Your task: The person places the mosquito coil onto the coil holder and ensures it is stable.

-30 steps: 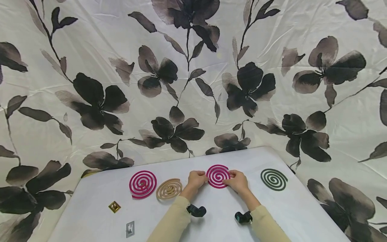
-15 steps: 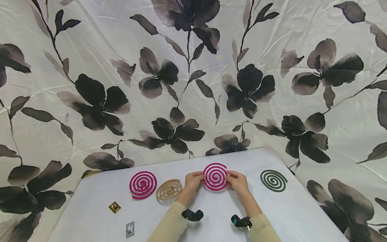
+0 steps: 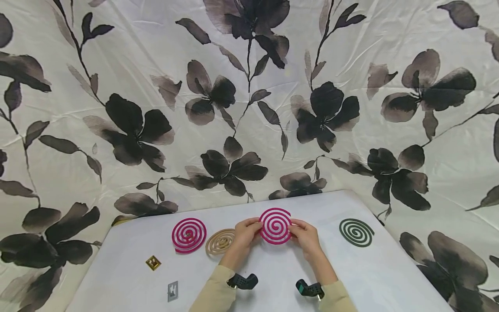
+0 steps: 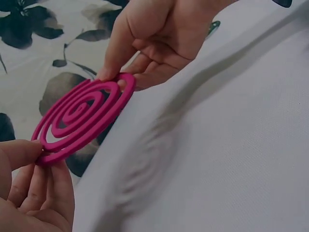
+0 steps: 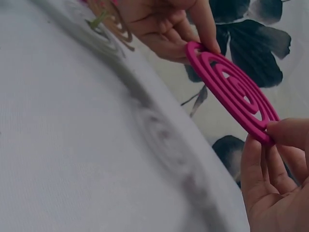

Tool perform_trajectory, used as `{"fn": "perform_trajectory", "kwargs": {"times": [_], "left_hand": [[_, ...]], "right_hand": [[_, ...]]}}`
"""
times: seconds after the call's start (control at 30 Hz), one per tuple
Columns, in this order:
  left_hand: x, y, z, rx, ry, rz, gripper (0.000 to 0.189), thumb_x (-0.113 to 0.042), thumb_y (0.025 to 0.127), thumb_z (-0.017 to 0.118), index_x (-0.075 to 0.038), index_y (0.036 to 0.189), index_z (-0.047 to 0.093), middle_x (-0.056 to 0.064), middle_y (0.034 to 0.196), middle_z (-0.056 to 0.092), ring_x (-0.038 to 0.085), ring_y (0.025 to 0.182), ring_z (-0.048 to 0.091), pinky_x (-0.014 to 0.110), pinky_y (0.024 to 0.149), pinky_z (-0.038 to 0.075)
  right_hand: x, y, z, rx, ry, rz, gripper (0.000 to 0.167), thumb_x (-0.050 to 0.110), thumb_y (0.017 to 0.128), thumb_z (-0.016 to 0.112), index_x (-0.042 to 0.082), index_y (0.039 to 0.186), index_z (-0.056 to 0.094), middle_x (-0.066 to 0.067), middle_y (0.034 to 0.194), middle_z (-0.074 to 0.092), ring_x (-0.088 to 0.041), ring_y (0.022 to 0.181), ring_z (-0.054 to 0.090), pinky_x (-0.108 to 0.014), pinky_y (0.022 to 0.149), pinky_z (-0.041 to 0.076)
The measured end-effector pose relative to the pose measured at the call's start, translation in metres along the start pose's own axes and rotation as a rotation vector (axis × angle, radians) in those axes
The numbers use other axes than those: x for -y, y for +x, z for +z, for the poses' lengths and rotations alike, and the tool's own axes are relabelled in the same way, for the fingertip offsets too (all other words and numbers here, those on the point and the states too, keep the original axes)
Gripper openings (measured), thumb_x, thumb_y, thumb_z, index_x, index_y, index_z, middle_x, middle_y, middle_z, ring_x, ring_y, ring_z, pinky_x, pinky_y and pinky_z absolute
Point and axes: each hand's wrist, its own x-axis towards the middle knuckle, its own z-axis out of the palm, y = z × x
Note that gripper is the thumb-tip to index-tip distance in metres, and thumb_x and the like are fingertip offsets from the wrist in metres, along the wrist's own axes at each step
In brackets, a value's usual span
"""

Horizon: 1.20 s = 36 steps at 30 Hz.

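Both hands hold a pink mosquito coil (image 3: 276, 226) up off the white table, one at each side edge. My left hand (image 3: 242, 237) pinches its left rim between thumb and fingers. On the opposite rim, my right hand (image 3: 306, 238) pinches likewise. In the left wrist view the coil (image 4: 104, 128) appears tilted above the tabletop, casting a spiral shadow. The right wrist view shows the same coil (image 5: 222, 99) stretched between thumb-and-finger grips.
Left on the table (image 3: 273, 281) lie another pink coil (image 3: 189, 249) and a tan coil (image 3: 212, 248), partly behind the left hand. A green coil (image 3: 356, 232) lies right. Nearer are a gold metal piece (image 3: 153, 263) and a silver one (image 3: 173, 291). Floral cloth (image 3: 249, 108) hangs behind.
The held pink coil has risen from near the table and moved slightly left, both hands going with it. The other coils and metal pieces stay on the table.
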Motion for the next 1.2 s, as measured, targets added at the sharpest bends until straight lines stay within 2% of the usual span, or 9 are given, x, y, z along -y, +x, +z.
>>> {"fn": "perform_trajectory", "kwargs": {"times": [0.37,0.6,0.8,1.0,1.2], "left_hand": [[-0.010,-0.014,-0.016,0.024,-0.082,0.015,0.035,-0.004,0.087,0.071,0.004,0.120,0.063,0.008,0.090,0.070,0.014,0.074,0.066,0.028,0.065,0.058],[-0.015,-0.025,-0.028,0.033,-0.106,0.025,0.036,-0.006,0.089,0.070,0.001,0.123,0.062,0.008,0.088,0.069,0.016,0.073,0.068,0.032,0.062,0.059],[-0.017,-0.034,-0.041,0.047,-0.124,0.029,0.040,-0.007,0.090,0.070,0.003,0.126,0.059,0.009,0.090,0.069,0.017,0.073,0.068,0.035,0.063,0.059],[-0.020,-0.043,-0.054,0.031,-0.113,0.013,0.040,-0.009,0.090,0.070,0.001,0.127,0.059,0.010,0.091,0.069,0.018,0.072,0.068,0.039,0.065,0.059],[-0.022,-0.052,-0.065,0.003,-0.099,0.016,0.044,-0.009,0.086,0.075,-0.002,0.126,0.060,0.011,0.094,0.069,0.022,0.078,0.070,0.042,0.067,0.058]], "right_hand": [[0.009,-0.015,0.012,0.035,0.042,-0.016,0.032,0.010,0.089,0.071,-0.001,0.119,0.065,-0.011,0.097,0.070,-0.018,0.079,0.064,-0.026,0.067,0.057],[0.011,-0.023,0.022,0.072,0.076,-0.025,0.031,0.008,0.090,0.069,-0.001,0.119,0.064,-0.010,0.094,0.070,-0.017,0.076,0.065,-0.026,0.065,0.057],[0.013,-0.032,0.032,0.115,0.051,-0.041,0.031,0.010,0.090,0.069,0.001,0.119,0.064,-0.011,0.095,0.070,-0.018,0.076,0.065,-0.028,0.064,0.058],[0.015,-0.042,0.043,0.167,0.041,-0.073,0.035,0.010,0.090,0.070,0.001,0.122,0.062,-0.013,0.093,0.070,-0.018,0.073,0.065,-0.031,0.062,0.058],[0.018,-0.050,0.052,0.214,0.049,-0.085,0.037,0.008,0.091,0.069,-0.002,0.125,0.059,-0.014,0.095,0.070,-0.019,0.075,0.067,-0.032,0.064,0.059]]}}
